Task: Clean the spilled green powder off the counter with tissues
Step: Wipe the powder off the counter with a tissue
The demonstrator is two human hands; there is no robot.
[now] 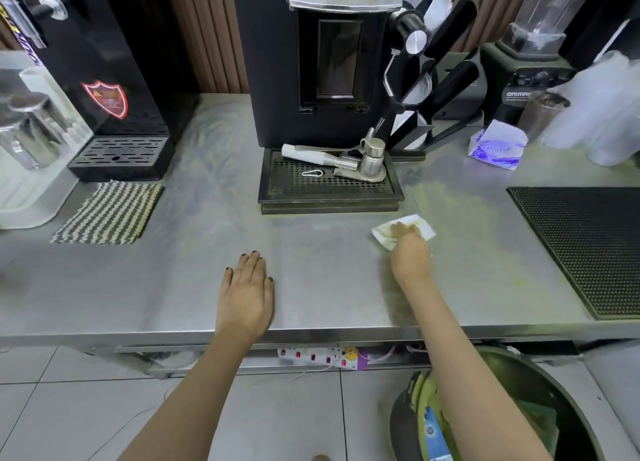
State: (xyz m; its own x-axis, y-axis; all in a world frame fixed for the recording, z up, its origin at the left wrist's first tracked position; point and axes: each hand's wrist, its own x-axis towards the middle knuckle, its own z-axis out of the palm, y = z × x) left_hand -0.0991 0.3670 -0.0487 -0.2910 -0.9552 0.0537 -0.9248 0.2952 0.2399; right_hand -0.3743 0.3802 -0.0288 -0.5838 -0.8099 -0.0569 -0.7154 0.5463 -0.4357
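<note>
A white tissue (427,231), stained green, lies on the steel counter (329,270) just in front of the coffee machine's drip tray. My right hand (410,252) presses down on it, fingers on top of the tissue. A faint green powder smear (460,211) spreads over the counter to the right of and behind the tissue. Near the counter's front edge my left hand (247,290) lies flat, fingers straight, holding nothing.
A coffee machine with drip tray (329,183) stands behind the tissue. A black rubber mat (588,245) lies at the right, a striped cloth (109,212) at the left. A tissue pack (497,145) sits at the back right. A bin (519,408) with green-stained waste stands on the floor.
</note>
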